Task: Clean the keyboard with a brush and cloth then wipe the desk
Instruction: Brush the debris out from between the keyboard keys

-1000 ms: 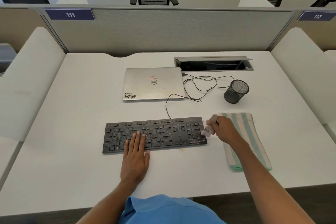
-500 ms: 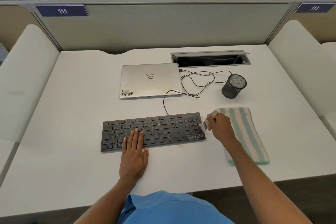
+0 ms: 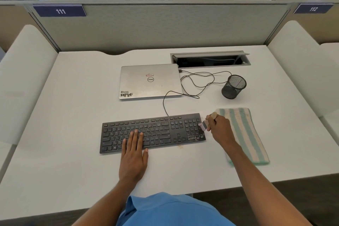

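A white desk (image 3: 73, 134) with four things on it.
Keyboard (image 3: 161, 130) in front, cloth (image 3: 245, 134) near its right end, shut laptop (image 3: 149, 80) behind, cup (image 3: 233, 87) farther right.

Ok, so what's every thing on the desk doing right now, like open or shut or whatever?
Laptop, lid shut, lying flat.
Keyboard, flat on the desk, grime on its right-hand keys.
Left hand, open, pressing flat on the keyboard.
Right hand, holds the brush.
Brush, bristles at the keyboard's right edge.
Cloth, folded, lying right of the keyboard.
Mesh cup, standing upright.
Cable hatch, lid open.
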`<state>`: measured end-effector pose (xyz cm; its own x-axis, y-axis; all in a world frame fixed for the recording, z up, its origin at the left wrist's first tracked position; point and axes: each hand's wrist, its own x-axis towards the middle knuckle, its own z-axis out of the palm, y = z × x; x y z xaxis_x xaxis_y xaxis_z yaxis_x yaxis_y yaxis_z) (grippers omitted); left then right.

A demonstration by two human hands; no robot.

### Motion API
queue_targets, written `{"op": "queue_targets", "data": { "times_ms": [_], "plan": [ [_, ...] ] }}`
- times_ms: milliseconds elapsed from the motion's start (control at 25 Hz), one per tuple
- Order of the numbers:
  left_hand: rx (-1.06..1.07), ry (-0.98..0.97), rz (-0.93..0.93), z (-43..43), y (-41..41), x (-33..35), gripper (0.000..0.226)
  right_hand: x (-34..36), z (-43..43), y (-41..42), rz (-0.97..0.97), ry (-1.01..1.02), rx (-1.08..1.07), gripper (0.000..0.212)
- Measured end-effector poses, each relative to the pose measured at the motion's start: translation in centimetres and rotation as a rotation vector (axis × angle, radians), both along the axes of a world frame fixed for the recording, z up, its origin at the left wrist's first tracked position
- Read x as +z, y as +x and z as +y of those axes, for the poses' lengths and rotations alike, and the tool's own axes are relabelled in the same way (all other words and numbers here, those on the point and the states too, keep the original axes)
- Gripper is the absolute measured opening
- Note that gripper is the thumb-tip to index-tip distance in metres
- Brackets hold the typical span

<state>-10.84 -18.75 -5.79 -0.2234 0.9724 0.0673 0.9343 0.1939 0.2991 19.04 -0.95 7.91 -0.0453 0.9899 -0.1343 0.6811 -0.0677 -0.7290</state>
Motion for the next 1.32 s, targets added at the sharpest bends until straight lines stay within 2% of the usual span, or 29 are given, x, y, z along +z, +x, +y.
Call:
{"op": "queue_targets", "data": {
  "times_ms": [200, 840, 960, 1120, 1320],
  "plan": [
    [0.001, -0.016, 0.009, 0.0, 0.0, -0.1, 0.067, -0.1, 0.1, 0.4, -0.081, -0.068, 0.048, 0.036],
    [-0.002, -0.008, 0.004, 0.0, -0.1, -0.1, 0.067, -0.9, -1.3, 1.0, -0.011, -0.059, -0.007, 0.045],
    [0.001, -0.013, 0.01, 0.0, 0.0, 0.0, 0.067, -1.0, -1.5, 1.7, -0.031, -0.071, 0.015, 0.04],
    [-0.002, -0.017, 0.014, 0.0, 0.0, 0.0, 0.067, -1.3, -1.2, 1.7, 0.034, -0.045, -0.027, 0.039],
    [-0.003, -0.02, 0.012, 0.0, 0.0, 0.0, 0.068, -0.9, -2.1, 1.7, -0.002, -0.044, 0.044, 0.041]
  ]
}}
